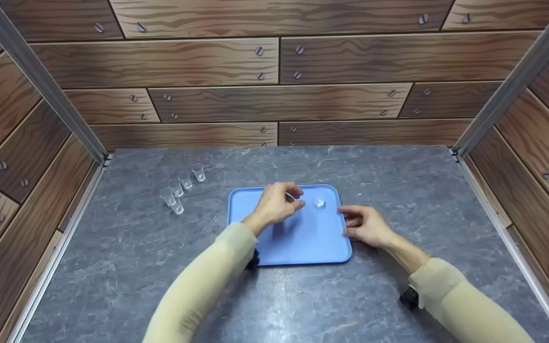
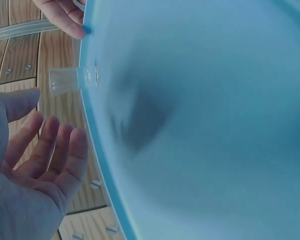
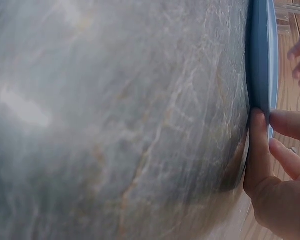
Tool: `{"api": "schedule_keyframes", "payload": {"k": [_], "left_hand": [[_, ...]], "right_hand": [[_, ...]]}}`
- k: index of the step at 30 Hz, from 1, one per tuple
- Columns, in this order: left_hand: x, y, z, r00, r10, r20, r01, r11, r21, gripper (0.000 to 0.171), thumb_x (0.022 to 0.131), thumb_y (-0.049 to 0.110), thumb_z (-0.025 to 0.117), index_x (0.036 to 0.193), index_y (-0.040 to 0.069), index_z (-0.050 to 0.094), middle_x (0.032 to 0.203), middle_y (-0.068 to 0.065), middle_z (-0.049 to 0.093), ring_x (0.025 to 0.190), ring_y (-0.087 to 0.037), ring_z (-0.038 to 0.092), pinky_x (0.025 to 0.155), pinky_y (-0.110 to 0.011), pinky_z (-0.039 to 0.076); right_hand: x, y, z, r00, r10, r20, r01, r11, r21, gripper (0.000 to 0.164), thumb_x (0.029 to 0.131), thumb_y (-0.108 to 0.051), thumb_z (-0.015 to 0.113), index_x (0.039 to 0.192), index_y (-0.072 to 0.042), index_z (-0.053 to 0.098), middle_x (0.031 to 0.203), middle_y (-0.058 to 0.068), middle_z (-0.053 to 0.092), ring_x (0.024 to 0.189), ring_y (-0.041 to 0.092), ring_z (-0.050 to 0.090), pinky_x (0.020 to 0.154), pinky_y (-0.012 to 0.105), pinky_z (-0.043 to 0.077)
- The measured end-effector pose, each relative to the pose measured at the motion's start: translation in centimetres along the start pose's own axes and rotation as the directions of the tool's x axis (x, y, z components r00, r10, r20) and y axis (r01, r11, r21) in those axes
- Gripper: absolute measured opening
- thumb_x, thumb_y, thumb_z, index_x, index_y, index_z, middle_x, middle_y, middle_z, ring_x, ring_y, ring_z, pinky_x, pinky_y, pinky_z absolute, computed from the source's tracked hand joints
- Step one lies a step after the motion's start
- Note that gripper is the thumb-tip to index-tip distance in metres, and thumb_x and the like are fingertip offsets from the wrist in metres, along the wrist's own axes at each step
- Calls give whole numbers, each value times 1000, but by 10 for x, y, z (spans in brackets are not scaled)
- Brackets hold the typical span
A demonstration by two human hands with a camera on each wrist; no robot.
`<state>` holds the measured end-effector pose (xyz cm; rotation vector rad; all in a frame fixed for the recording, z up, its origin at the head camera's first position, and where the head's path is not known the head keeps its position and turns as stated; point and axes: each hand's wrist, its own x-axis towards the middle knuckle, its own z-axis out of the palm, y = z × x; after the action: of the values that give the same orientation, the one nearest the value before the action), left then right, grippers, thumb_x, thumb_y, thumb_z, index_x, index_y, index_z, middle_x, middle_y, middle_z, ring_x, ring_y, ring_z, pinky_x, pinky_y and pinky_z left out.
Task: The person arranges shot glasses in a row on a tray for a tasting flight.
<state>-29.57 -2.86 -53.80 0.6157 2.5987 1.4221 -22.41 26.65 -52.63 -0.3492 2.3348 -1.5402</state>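
Observation:
A blue tray [image 1: 312,243] lies on the table. One small clear cup [image 1: 320,203] stands on it, toward the far right corner. Above the tray hovers my left hand [image 1: 277,202], its fingers loosely bent and nothing between them. In the left wrist view, a gap separates that hand [image 2: 45,155] from the cup [image 2: 65,81]. My right hand [image 1: 367,226] is at the tray's right edge. The right wrist view has its fingertips [image 3: 260,120] on both sides of the rim, pinching it.
Several more clear cups [image 1: 185,181] stand close together on the grey marbled table [image 1: 127,238], left of the tray. Wood-patterned panels [image 1: 274,105] close off the back and both sides. Metal rails [image 1: 57,281] run along the table's side edges.

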Motion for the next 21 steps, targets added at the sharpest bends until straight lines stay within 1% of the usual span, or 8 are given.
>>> {"api": "schedule_keyframes", "payload": {"k": [2, 3, 4, 5, 7, 9, 15, 21], "left_hand": [[-5, 2, -5, 1000, -24, 10, 24, 999, 45, 22, 99, 18, 82, 118, 6, 83, 110, -8, 86, 99, -21, 81, 93, -34, 67], [-8, 3, -8, 999, -35, 13, 34, 997, 64, 28, 100, 18, 82, 122, 1, 82, 116, -14, 85, 105, -28, 82, 97, -42, 67], [-11, 3, -11, 999, -38, 9, 38, 997, 70, 27, 100, 17, 82, 122, 1, 81, 115, -16, 85, 106, -32, 82, 98, -44, 67], [-13, 3, -14, 999, -39, 3, 38, 996, 75, 27, 100, 17, 82, 122, 1, 81, 114, -15, 85, 106, -33, 82, 97, -45, 67], [-17, 0, -21, 999, -37, -8, 38, 996, 76, 26, 100, 17, 82, 121, 1, 82, 112, -14, 86, 105, -33, 82, 96, -44, 67], [-22, -3, -28, 999, -31, -28, 33, 996, 79, 25, 100, 17, 82, 119, 2, 83, 110, -12, 86, 102, -30, 82, 94, -41, 67], [-38, -13, -53, 995, -23, -93, 31, 996, 82, 19, 99, 16, 82, 115, 5, 84, 106, -11, 86, 99, -29, 82, 92, -41, 68], [-55, -21, -79, 988, -41, -146, 50, 997, 61, 17, 98, 15, 83, 113, 7, 84, 105, -11, 86, 98, -28, 81, 94, -43, 68]], "right_hand": [[11, 23, 4, 998, 31, -46, -34, 998, -52, 63, 90, 11, 77, 150, 16, 58, 131, 35, 69, 104, 22, 73, 75, 23, 66], [15, 30, 7, 997, 46, -65, -50, 997, -61, 65, 89, 12, 77, 151, 16, 58, 135, 37, 68, 105, 26, 73, 75, 23, 66], [18, 38, 8, 995, 43, -90, -48, 997, -63, 65, 88, 13, 78, 150, 15, 59, 133, 37, 68, 104, 27, 73, 72, 22, 65], [18, 39, 9, 994, 53, -95, -58, 997, -59, 66, 88, 12, 78, 151, 15, 59, 136, 38, 68, 106, 29, 74, 72, 22, 65], [20, 44, 9, 994, 47, -97, -52, 998, -46, 66, 88, 12, 79, 151, 15, 59, 137, 37, 68, 107, 31, 74, 72, 20, 64], [20, 43, 8, 995, 49, -82, -52, 998, -32, 66, 89, 11, 80, 152, 14, 59, 139, 37, 67, 109, 31, 74, 74, 20, 64], [20, 42, 7, 996, 56, -71, -58, 998, -27, 66, 89, 11, 79, 152, 14, 58, 136, 36, 68, 104, 23, 73, 73, 22, 66], [20, 41, 8, 995, 71, -74, -72, 997, -13, 65, 90, 11, 79, 152, 12, 60, 134, 34, 68, 101, 18, 72, 75, 23, 67]]}}
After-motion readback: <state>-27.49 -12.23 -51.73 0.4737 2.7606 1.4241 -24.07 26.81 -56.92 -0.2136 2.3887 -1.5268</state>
